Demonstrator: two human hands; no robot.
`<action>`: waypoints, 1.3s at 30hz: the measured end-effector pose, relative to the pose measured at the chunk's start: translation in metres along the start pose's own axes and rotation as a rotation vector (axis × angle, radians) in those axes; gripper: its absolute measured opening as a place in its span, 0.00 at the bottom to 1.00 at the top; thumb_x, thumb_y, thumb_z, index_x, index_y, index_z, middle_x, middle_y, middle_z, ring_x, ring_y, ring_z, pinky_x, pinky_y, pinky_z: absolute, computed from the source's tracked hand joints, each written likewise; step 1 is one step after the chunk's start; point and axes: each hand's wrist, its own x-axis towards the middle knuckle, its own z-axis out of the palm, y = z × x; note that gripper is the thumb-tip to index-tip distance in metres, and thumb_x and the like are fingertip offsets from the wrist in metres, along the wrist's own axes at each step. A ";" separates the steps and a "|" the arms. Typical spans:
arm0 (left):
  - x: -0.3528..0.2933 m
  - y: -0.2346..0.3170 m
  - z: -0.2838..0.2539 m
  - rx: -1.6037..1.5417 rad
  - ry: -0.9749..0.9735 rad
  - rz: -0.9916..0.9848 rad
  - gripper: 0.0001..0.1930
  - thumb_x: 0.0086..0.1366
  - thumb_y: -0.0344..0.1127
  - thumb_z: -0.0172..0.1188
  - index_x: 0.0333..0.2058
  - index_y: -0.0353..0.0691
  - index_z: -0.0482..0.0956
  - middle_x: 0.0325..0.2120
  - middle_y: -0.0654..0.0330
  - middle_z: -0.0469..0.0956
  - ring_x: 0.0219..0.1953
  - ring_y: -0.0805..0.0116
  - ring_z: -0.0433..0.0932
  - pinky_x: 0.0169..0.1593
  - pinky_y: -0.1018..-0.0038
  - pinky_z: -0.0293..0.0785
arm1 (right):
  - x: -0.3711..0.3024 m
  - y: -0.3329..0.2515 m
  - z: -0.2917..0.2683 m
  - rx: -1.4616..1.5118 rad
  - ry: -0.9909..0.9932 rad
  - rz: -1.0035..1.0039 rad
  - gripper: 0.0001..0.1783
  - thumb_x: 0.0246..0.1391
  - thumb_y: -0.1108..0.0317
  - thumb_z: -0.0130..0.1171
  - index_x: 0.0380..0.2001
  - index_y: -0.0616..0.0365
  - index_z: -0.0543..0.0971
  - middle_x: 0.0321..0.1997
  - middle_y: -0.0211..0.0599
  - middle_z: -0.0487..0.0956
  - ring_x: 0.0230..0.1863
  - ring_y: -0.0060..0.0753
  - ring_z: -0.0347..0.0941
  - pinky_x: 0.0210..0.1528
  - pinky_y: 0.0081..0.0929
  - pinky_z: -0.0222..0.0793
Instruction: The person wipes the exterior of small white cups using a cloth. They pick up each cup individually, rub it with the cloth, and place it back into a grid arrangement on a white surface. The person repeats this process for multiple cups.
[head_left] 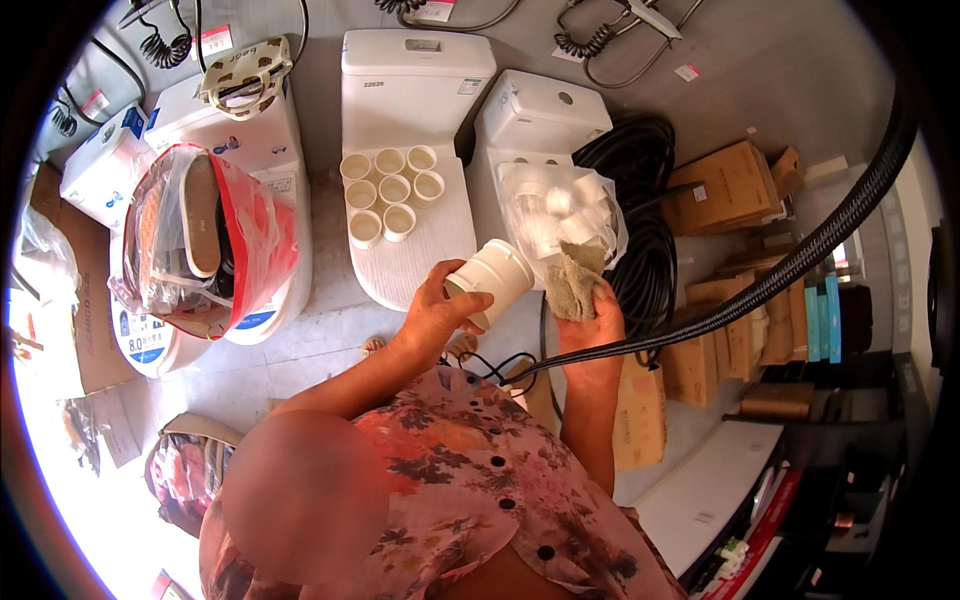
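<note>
Wrapped round the lower end of a white plastic pipe fitting (498, 274) is my left hand (440, 306), holding it tilted in front of me. My right hand (597, 326) grips a greyish-beige cloth (574, 284) just right of the fitting, with a small gap between them. Several white round fittings (396, 188) stand in rows on the closed lid of the middle toilet (405, 265). On the toilet to the right (545, 110) lies a clear plastic bag (560, 208) of white pieces, partly behind the cloth.
A red and clear bag (262, 250) with shoes sits on a toilet at left, a patterned pouch (245, 78) on its tank. Coiled black hose (640, 270) and cardboard boxes (725, 190) stand at right. A thick black braided cable (800, 262) crosses in front of them.
</note>
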 end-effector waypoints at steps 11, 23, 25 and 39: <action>-0.008 -0.019 0.013 0.714 0.088 0.461 0.37 0.44 0.36 0.70 0.53 0.31 0.64 0.45 0.46 0.69 0.47 0.49 0.73 0.46 0.62 0.74 | -0.010 0.022 0.017 -1.001 -0.123 -0.449 0.23 0.48 0.72 0.66 0.47 0.69 0.74 0.42 0.42 0.79 0.42 0.30 0.76 0.47 0.25 0.70; -0.013 -0.013 0.004 0.801 0.004 0.529 0.42 0.42 0.34 0.72 0.56 0.33 0.63 0.47 0.50 0.67 0.45 0.57 0.74 0.44 0.68 0.76 | -0.010 0.034 0.010 -0.679 -0.080 -0.200 0.15 0.50 0.77 0.60 0.43 0.65 0.73 0.36 0.27 0.74 0.37 0.19 0.70 0.43 0.19 0.68; -0.011 -0.010 0.001 0.741 -0.038 0.446 0.47 0.44 0.38 0.74 0.61 0.34 0.57 0.50 0.47 0.67 0.50 0.50 0.73 0.50 0.64 0.75 | -0.009 0.034 0.012 -0.630 -0.037 -0.196 0.12 0.51 0.79 0.58 0.40 0.62 0.73 0.36 0.25 0.73 0.36 0.16 0.68 0.42 0.16 0.66; 0.005 0.002 -0.019 0.073 -0.156 -0.099 0.37 0.56 0.36 0.65 0.59 0.30 0.56 0.47 0.50 0.72 0.49 0.59 0.75 0.46 0.66 0.78 | -0.002 0.040 0.014 -0.686 -0.136 -0.177 0.15 0.51 0.80 0.58 0.43 0.62 0.73 0.32 0.20 0.70 0.30 0.12 0.64 0.34 0.12 0.62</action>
